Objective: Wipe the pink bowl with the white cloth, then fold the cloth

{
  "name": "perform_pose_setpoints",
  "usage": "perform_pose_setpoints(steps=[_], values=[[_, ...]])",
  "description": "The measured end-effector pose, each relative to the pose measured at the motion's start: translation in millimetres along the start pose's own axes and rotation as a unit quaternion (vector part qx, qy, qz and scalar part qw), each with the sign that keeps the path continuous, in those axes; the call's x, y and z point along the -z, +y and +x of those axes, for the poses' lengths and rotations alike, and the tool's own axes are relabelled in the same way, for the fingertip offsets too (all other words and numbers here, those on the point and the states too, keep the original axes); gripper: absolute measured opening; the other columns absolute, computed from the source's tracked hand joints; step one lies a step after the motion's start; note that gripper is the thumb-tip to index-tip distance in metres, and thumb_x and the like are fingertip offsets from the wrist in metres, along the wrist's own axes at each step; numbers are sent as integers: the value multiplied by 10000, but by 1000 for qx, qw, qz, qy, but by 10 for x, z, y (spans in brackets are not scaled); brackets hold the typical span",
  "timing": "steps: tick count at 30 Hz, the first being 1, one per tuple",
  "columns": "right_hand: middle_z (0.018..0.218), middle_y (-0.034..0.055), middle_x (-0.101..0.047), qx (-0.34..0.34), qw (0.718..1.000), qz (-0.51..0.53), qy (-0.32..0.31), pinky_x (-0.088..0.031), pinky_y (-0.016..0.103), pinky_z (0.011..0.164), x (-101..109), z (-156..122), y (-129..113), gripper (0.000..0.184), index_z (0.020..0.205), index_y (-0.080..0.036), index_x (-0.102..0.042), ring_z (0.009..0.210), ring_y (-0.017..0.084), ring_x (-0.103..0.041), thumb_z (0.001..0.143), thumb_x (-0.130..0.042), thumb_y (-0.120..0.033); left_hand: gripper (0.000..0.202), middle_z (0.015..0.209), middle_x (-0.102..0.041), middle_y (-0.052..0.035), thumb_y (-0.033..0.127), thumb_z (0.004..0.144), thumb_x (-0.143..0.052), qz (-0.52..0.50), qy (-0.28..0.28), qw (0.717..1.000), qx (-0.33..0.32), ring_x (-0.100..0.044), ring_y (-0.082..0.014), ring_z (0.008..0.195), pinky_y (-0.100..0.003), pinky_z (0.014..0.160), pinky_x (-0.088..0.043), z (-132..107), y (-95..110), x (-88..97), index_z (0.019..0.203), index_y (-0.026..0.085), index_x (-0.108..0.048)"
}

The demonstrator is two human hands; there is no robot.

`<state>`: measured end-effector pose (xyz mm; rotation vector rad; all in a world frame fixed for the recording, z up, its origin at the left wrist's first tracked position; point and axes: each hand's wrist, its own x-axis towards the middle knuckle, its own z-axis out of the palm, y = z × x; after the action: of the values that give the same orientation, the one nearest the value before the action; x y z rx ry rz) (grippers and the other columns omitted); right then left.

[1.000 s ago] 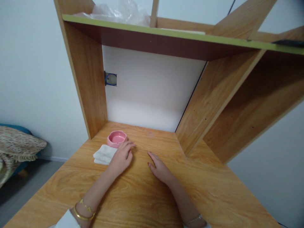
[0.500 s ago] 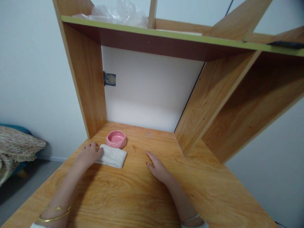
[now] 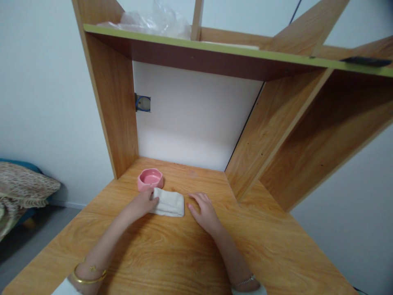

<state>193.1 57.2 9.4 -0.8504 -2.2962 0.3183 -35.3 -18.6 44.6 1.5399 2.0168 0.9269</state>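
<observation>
By the left hand [image 3: 141,204], left of lower centre, one end of the cloth [image 3: 170,203] is pinched. At lower centre, the white cloth is seen folded into a flat, layered oblong. Just right, the right hand [image 3: 206,212] is held, thumb and fingers parted.

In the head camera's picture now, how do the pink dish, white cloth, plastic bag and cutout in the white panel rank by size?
Largest to smallest, as they look:
1. Plastic bag
2. White cloth, partly covered
3. Pink dish
4. Cutout
</observation>
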Motion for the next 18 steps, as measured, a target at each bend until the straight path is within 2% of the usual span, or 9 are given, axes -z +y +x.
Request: perform_pose_setpoints(steps=[2,5,8,11,14,18], values=[[992,59,-601,17,1000,-9,-10,-407,370,825,17,6,-53,289,1059,-224,-546,951,213,-513,788,-539,-324,130,662,-626,-60,285,653,-518,-26,-27,999,-25,-599,-223,676,-288,602,-439,22,94,-172,698,168,-550],[976,63,-587,28,999,-33,-23,-405,374,806,43,8,-114,395,1038,-217,-543,934,226,-498,710,-626,-421,212,646,-618,-37,341,704,-484,-77,-70,993,-58,-590,-194,646,-260,570,-434,70,212,-410,767,159,-571],[969,68,-569,27,997,-59,-28,-407,376,788,73,10,-136,475,1018,-211,-539,920,233,-490,644,-673,-472,302,657,-617,-32,413,752,-430,-125,-92,985,-81,-576,-174,604,-247,539,-430,124,255,-522,790,154,-579],[939,58,-565,23,996,-77,-40,-410,371,781,88,14,-131,394,965,-215,-552,903,228,-492,656,-678,-424,379,666,-620,-40,458,780,-374,-144,-87,981,-93,-564,-171,589,-250,531,-426,167,212,-498,773,143,-587],[900,49,-567,16,997,-57,-48,-420,352,783,79,17,-107,255,921,-216,-567,891,211,-507,727,-619,-373,385,729,-643,-55,453,779,-380,-133,-34,984,-110,-578,-187,679,-262,610,-433,191,139,-423,768,140,-604],[1001,71,-566,-5,1000,-6,-15,-421,346,829,40,10,-52,327,1095,-210,-517,958,206,-516,807,-511,-363,348,804,-650,-60,403,784,-381,-113,31,987,-113,-586,-197,751,-287,705,-440,203,106,-319,837,144,-607]])
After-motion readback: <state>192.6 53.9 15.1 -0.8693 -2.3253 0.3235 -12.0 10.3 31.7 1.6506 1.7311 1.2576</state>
